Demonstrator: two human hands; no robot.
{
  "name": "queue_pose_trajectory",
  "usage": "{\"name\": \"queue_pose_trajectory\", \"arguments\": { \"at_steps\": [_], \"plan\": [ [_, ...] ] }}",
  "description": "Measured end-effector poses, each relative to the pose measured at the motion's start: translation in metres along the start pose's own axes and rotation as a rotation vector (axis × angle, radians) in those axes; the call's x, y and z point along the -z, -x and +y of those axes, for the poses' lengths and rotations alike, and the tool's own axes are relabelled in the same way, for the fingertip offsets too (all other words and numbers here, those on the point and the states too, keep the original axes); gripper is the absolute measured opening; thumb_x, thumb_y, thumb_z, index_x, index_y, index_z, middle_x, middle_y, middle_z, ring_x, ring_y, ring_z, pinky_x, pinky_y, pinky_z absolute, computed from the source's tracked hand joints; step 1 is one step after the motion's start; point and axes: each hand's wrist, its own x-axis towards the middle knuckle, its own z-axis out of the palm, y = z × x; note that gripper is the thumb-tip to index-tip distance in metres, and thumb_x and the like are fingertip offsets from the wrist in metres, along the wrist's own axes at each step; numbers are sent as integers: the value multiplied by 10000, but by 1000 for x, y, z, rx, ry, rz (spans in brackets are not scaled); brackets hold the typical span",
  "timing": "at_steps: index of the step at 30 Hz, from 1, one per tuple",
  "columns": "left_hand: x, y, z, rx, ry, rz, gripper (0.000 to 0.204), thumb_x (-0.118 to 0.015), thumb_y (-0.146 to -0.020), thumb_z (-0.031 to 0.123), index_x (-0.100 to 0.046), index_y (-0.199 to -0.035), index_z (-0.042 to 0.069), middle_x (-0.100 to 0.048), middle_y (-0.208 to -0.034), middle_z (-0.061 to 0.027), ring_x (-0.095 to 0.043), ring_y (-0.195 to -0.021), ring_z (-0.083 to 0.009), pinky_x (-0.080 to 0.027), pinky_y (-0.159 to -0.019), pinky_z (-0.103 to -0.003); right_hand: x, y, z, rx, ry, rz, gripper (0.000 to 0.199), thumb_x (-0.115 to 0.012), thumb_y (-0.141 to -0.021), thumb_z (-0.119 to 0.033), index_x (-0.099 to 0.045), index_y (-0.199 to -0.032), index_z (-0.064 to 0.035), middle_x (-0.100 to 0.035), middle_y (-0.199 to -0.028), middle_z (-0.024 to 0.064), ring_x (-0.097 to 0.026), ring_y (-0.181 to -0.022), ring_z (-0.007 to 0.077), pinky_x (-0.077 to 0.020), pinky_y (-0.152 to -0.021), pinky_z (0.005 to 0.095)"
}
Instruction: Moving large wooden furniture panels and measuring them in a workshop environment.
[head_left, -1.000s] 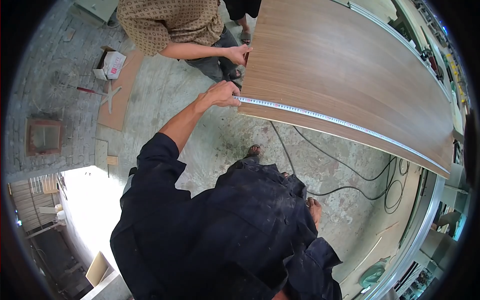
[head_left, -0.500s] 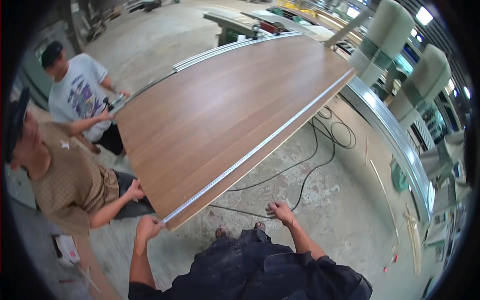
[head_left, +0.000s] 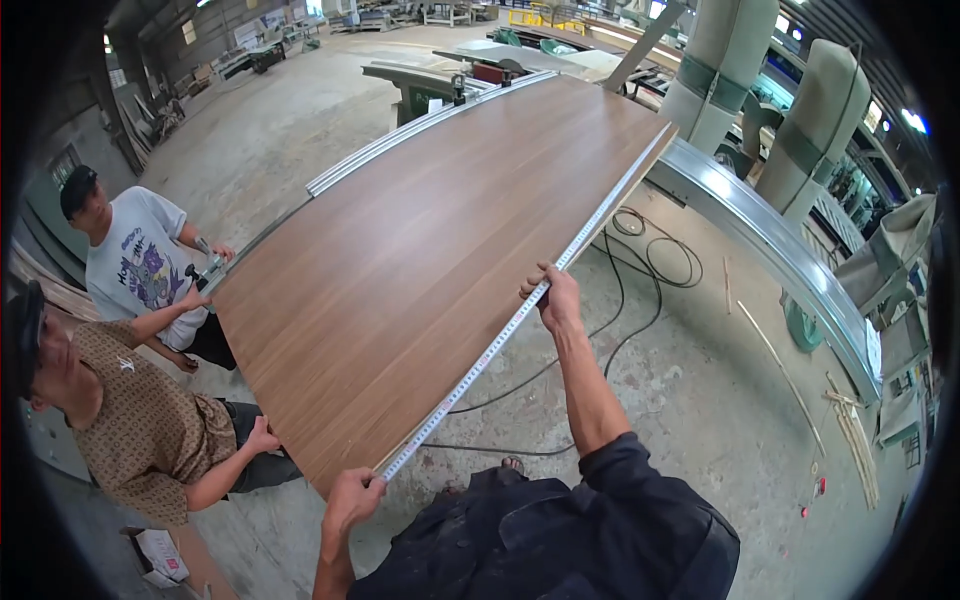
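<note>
A long brown wood-grain panel [head_left: 430, 230] stretches away from me, and the white blade of a tape measure [head_left: 480, 362] runs along its right edge to the far corner. At the near corner my left hand [head_left: 354, 497] is closed, pinching the near end of the blade. My right hand [head_left: 556, 300] reaches out to about the middle of that edge. Its fingers are closed round the blade, and the fingertips lie over the panel's edge. The far end of the blade is too small to make out.
Two people stand at the left; one in a patterned brown shirt [head_left: 160, 410] touches the panel, one in a white T-shirt [head_left: 145, 250] stands behind. Black cable [head_left: 655, 275] coils on the floor. A metal rail [head_left: 770, 240], duct bags [head_left: 810, 120] and wood strips [head_left: 850, 450] are at right.
My right hand has risen from beside the panel onto the tape measure's blade. My left hand, still pinching the blade's end, has drawn it slightly off the panel's near corner. The view has shifted.
</note>
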Motion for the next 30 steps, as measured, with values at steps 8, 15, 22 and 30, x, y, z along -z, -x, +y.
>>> {"name": "queue_pose_trajectory", "arguments": {
  "at_steps": [8, 15, 22, 30],
  "plan": [
    [-55, -29, 57, 97, 22, -147, 278, -591, -867, 231, -670, -735, -1, -573, -572, -45, -568, -495, -144, -446, -471, -315, 27, -3, -8, -282, 252, 161, 235, -510, -963, -177, -557, -1095, 11, -707, -918, 177, -711, -769, 314, -590, -662, 435],
    [-100, -61, 95, 126, -50, -145, 274, -592, -862, 239, -683, -749, 7, -578, -549, -60, -531, -422, -155, -428, -416, -327, 44, 13, -17, -453, 308, 124, 279, -517, -963, -176, -551, -1128, 46, -702, -962, 186, -728, -810, 302, -612, -693, 460],
    [-132, -81, 157, 236, -31, -82, 269, -582, -838, 233, -689, -763, -2, -575, -531, -80, -547, -418, -175, -430, -409, -342, 50, -2, -1, -614, 411, -25, 262, -546, -923, -168, -625, -1020, 62, -717, -870, 184, -730, -724, 276, -629, -586, 389],
    [-149, -146, 201, 281, 58, -201, 274, -585, -850, 234, -660, -721, 4, -583, -560, -57, -548, -456, -155, -434, -425, -333, 54, -74, -55, -731, 1047, -598, 356, -586, -964, -345, -712, -960, -12, -727, -820, 131, -699, -686, 196, -560, -557, 319]
  ]
}}
